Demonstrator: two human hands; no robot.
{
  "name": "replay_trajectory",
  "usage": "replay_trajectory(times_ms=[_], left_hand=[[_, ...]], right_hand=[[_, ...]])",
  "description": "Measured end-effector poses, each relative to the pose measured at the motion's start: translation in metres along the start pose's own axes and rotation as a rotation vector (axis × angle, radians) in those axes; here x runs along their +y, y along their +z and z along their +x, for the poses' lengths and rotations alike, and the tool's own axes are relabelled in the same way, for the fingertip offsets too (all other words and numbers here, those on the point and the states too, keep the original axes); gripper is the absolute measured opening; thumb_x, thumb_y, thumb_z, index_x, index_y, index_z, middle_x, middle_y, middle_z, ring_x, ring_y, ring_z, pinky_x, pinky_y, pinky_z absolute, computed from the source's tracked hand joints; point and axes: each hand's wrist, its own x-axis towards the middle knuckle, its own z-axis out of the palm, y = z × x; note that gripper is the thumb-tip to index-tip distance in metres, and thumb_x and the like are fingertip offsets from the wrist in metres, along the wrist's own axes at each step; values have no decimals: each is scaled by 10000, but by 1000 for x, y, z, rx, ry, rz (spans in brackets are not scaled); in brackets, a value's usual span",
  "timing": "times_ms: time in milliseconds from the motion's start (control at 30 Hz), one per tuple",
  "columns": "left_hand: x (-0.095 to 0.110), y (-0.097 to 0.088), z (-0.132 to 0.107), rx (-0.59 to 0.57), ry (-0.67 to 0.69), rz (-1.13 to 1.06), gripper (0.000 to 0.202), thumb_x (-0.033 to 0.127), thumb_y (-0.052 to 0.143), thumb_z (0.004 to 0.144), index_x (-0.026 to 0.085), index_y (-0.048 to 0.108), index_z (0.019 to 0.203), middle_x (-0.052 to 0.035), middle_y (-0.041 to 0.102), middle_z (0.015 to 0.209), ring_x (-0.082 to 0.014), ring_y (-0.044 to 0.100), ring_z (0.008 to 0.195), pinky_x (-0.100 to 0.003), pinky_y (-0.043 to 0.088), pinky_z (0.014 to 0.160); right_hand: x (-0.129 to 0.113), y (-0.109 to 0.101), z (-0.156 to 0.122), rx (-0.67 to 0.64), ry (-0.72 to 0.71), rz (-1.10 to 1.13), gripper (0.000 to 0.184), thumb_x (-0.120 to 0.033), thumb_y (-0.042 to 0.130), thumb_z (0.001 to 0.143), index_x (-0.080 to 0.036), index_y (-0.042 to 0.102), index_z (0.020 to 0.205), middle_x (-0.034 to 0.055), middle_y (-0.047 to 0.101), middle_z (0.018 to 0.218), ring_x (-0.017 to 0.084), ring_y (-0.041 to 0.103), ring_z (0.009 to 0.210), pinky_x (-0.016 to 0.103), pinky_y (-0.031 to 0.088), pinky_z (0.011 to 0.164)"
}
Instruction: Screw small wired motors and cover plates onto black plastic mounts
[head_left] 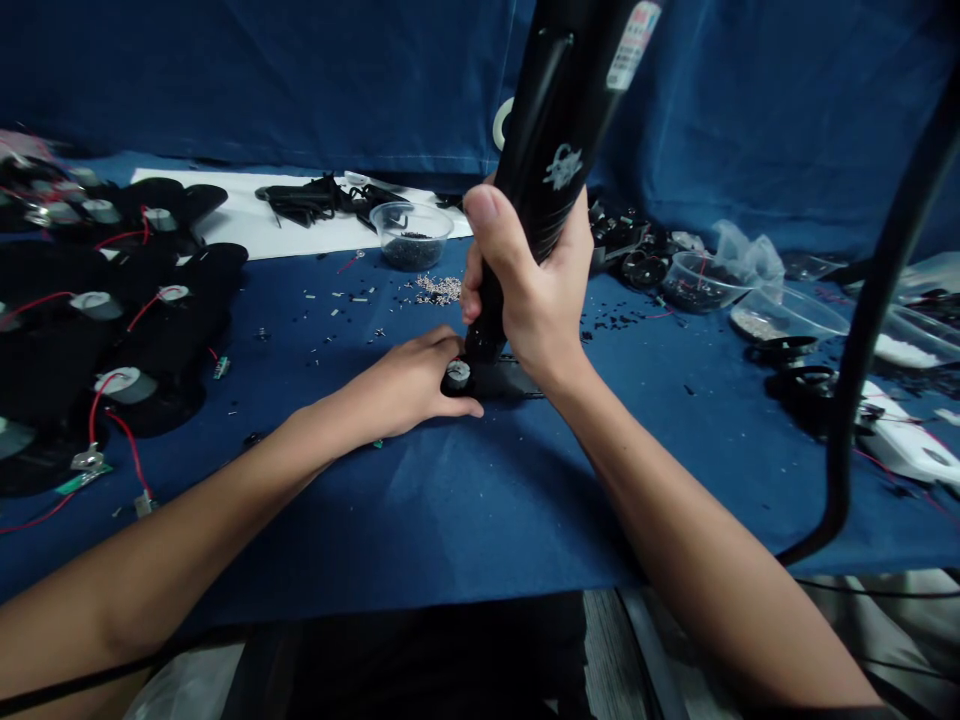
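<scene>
Dark blue cloth backdrop (300,90), hung behind a worktop (480,510) covered in matching blue fabric. At left, black shell-like housings (180,350) bearing silvery cylinders and red wires stand in loose rows, presumably kept aside so that the middle remains workable. A flat white sheet (240,230) lies along the back. Near the centre, a long black cylindrical power tool (551,120) with a white label leans to the upper right. The right hand (544,290) is wrapped around its lower barrel, thumb laid upward, probably to steady and guide it. The left hand (420,385) grasps the end of a flat black elongated part (506,380), thumb on the near side and fingers on the far side, apparently to stop it sliding. This part rests on the worktop beneath the tool's lower end; actual tip contact cannot be made out. Behind stands a clear round plastic tub (411,217) of dark bits. Between the left thumb and fingers shows a small grey cylinder (457,375). Smallest, tiny coppery pieces (440,289) lie heaped before the tub, seemingly for easy reach.
</scene>
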Motion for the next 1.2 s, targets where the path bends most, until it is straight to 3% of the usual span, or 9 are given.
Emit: replay_trajectory(times_ms=[200, 433, 633, 900, 1100, 1200], left_hand=[[1, -1, 1, 5, 20, -2, 540, 478, 688, 750, 157, 531, 1154, -94, 560, 1163, -264, 562, 1021, -341, 449, 851], [2, -1, 1, -2, 24, 4, 525, 473, 685, 756, 159, 531, 1146, -96, 547, 1201, -269, 557, 1042, -338, 445, 862], [2, 0, 1, 14, 23, 18, 474, 473, 694, 744, 138, 550, 1046, -89, 569, 1114, -251, 572, 982, -319, 451, 817], [-1, 1, 3, -2, 15, 28, 505, 486, 680, 749, 152, 540, 1101, -86, 564, 1132, -247, 572, 960, -323, 453, 798], [0, -1, 2, -20, 13, -6, 492, 486, 665, 763, 168, 546, 1120, -83, 562, 1163, -258, 567, 1013, -339, 454, 845], [1, -3, 1, -55, 10, -46, 461, 484, 641, 784, 182, 559, 1122, -82, 548, 1201, -262, 560, 1050, -346, 451, 878]], right_hand=[[1, -2, 1, 5, 38, 18, 479, -695, 526, 700, -309, 520, 983, -66, 657, 741, 129, 678, 689, 234, 547, 580], [4, -3, 0, -2, 47, 11, 538, -734, 499, 687, -296, 512, 1001, -58, 637, 706, 94, 644, 601, 193, 514, 521], [12, -6, 4, -213, -7, -48, 558, -745, 327, 785, -289, 504, 1052, -4, 663, 832, 129, 673, 757, 207, 495, 557], [15, -7, 5, -326, -47, -65, 572, -746, 247, 810, -307, 534, 1038, -4, 676, 843, 186, 672, 869, 275, 507, 602], [11, -14, 6, -473, -22, -103, 527, -706, 274, 838, -299, 512, 1074, -12, 660, 939, 167, 655, 887, 270, 504, 655], [4, -30, 13, -532, 4, -110, 444, -612, 436, 845, -278, 488, 1132, -12, 640, 959, 149, 638, 871, 275, 506, 716]])
